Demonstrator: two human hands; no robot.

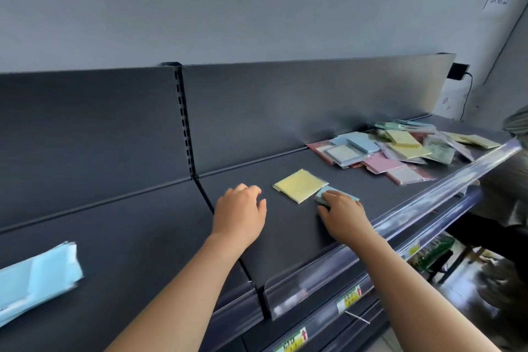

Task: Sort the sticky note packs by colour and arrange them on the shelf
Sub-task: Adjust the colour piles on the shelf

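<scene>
While the right hand pinches the blue pack at frame centre, just right of the yellow pack, the blue stack sits far lower left, nearer the empty, relaxed left hand.

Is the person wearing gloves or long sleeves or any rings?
No. The left hand and right hand are bare: no gloves, rings or watch show. The left arm and right arm are bare too, with no sleeve in the picture.
</scene>
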